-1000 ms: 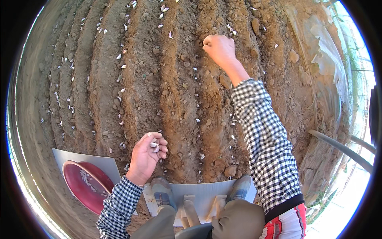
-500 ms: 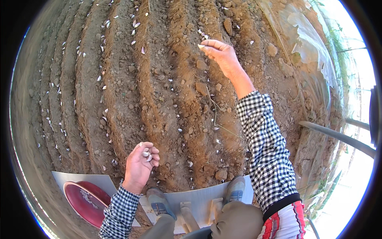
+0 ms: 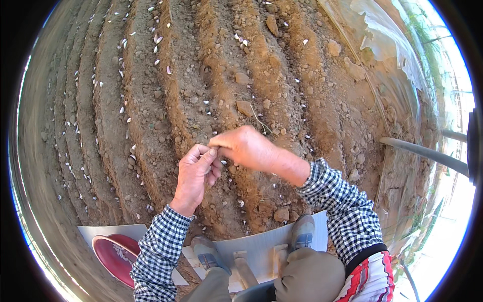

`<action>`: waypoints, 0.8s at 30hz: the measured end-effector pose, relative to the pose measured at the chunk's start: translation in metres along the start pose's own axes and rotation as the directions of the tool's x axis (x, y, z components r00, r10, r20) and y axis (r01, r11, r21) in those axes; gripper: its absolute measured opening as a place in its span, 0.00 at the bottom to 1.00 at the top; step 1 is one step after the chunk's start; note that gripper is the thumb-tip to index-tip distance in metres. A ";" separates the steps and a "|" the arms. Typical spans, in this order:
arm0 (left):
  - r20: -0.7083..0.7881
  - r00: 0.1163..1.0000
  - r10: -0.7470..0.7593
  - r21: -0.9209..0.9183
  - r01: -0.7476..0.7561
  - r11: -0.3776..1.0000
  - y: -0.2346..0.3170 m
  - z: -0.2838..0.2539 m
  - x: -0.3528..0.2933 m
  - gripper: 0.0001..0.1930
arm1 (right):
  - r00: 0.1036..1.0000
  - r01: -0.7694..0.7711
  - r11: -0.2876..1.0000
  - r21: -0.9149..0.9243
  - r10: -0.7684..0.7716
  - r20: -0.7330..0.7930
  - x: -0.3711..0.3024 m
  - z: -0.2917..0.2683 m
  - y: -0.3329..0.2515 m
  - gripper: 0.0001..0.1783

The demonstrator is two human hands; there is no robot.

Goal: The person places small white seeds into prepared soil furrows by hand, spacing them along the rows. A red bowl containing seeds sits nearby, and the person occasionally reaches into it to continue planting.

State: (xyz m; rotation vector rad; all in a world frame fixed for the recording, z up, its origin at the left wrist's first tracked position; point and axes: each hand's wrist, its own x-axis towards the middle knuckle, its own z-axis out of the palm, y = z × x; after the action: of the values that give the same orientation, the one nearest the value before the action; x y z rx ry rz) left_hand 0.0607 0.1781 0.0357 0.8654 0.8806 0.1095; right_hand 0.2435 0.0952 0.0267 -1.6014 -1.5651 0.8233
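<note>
Soil bed: I record brown, crumbly earth (image 3: pixel 143 156) ridged into long parallel furrows, filling most of the frame.
Sheeting: translucent plastic (image 3: pixel 382 27), thin and ragged-edged, upper right.
Sleeves: black-and-white checked cloth (image 3: pixel 352 211), creased; a striped red and white section shows lower right.
Footing: a smooth pale-grey board (image 3: pixel 260 246), lower centre, under two dull-coloured shoes (image 3: pixel 303 232).
Basin: round, dark red, smooth-walled (image 3: pixel 110 264), lower left, partly behind the left sleeve; pale pieces lie inside.
Pipe: grey, cylindrical (image 3: pixel 427 152), middle right.
Right hand: near centre (image 3: pixel 244 146), back uppermost, slightly blurred; fingers drawn together at the left hand's fingertips. I cannot tell whether they grip anything.
Left hand: just left of centre (image 3: pixel 193 176), fingers curled inward, thumb bent over them, around cloves mostly hidden from me.
Clods: rough, irregular lumps (image 3: pixel 272 25), upper centre and scattered.
Cloves: small, whitish, smooth, pointed garlic cloves (image 3: pixel 158 39), strung along the furrows, densest toward upper left.
</note>
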 end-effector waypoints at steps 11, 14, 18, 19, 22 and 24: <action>-0.118 0.987 -0.105 -0.141 0.088 0.986 -0.025 -0.030 -0.032 0.07 | 0.865 -0.501 0.464 -0.730 0.269 -0.423 0.100 -0.098 0.125 0.10; -0.106 0.988 -0.116 -0.184 0.095 0.978 -0.036 -0.035 -0.038 0.08 | 0.905 -0.413 0.267 -0.871 0.226 -0.360 0.112 -0.076 0.148 0.10; -0.076 0.991 -0.114 -0.280 0.089 0.956 -0.037 -0.035 -0.041 0.10 | 0.928 -0.361 0.419 -0.833 0.249 -0.277 0.104 -0.081 0.124 0.15; -0.083 0.990 -0.112 -0.303 0.082 0.949 -0.038 -0.037 -0.043 0.11 | 0.949 -0.315 0.510 -0.800 0.183 -0.257 0.092 -0.073 0.110 0.19; -0.033 0.993 -0.109 -0.370 0.090 0.925 -0.037 -0.021 -0.039 0.15 | 0.973 -0.137 0.794 -0.593 0.219 0.067 0.030 -0.038 0.033 0.05; 0.070 0.993 -0.096 -0.417 0.117 0.901 -0.037 0.000 -0.030 0.18 | 0.975 0.136 0.878 -0.458 -0.202 -0.097 -0.029 0.006 0.009 0.05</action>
State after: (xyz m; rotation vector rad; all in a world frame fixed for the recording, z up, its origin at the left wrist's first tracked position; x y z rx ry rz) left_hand 0.0317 0.1409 0.0280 0.4121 0.8168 0.1752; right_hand 0.2420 0.0673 0.0144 -1.7595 -1.8504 0.2484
